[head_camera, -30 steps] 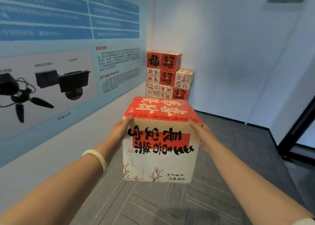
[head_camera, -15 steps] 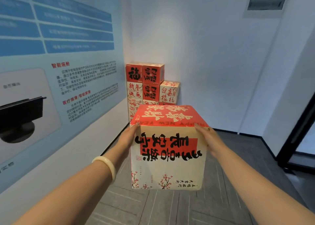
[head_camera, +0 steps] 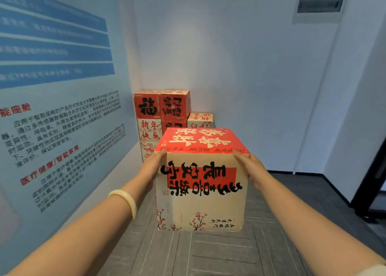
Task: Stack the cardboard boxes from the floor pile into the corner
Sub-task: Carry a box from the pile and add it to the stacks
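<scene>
I carry a cream and red cardboard box (head_camera: 201,190) with black calligraphy, held upside down in front of me above the floor. My left hand (head_camera: 150,167) presses flat against its left side, and my right hand (head_camera: 249,167) presses flat against its right side. Behind it, in the corner, stands a stack of several similar boxes (head_camera: 161,110), three high on the left and lower on the right. The carried box hides the lower part of that stack.
A blue and white poster wall (head_camera: 62,119) runs along my left. White walls meet at the corner. Grey carpet tiles (head_camera: 219,252) cover the floor. A dark door frame (head_camera: 373,171) stands at the right edge.
I have moved closer to the corner with the box; the stack looks larger and more centred, and the poster wall slides past on my left. Both hands keep their hold.
</scene>
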